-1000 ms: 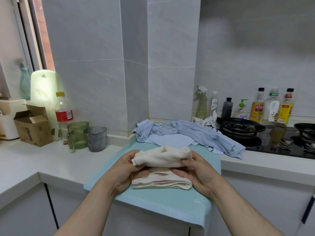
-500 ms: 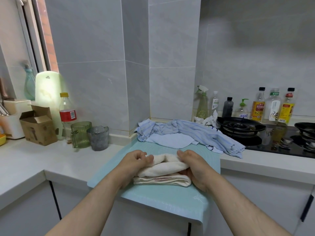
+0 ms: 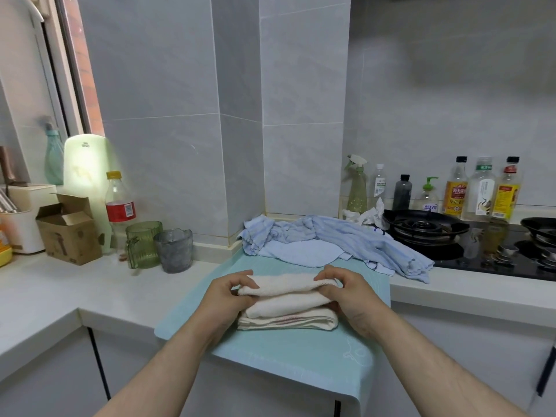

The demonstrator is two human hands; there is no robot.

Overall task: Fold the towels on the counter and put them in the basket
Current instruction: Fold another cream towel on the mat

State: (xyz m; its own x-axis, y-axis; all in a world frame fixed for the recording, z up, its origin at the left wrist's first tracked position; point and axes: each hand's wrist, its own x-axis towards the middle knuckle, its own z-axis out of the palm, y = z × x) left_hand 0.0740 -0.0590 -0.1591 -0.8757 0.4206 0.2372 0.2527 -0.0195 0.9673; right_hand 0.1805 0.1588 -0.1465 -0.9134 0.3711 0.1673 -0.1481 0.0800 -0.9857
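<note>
Cream towel (image 3: 285, 299) pinched at both ends

It sits on the teal mat (image 3: 301, 356) dead ahead of you, long axis left-right. Your left hand (image 3: 224, 299) pinches the left end and your right hand (image 3: 352, 299) the right end, both equally near. No basket in view.

Two bare arms reach forward from the lower corners of the view and converge toward the middle. The left forearm (image 3: 168, 365) and right forearm (image 3: 436, 365) are uncovered down to the frame's edge. The left hand (image 3: 227, 299) shows its back, wrist straight and fingers curled inward, pinching the left end of the top layer of a folded cream terry towel (image 3: 285, 296). The right hand (image 3: 353, 302) mirrors it opposite, back of the hand up, with fingers bent over the right end of the same layer and the thumb mostly hidden. Both hands sit level, with the towel between them.
</note>
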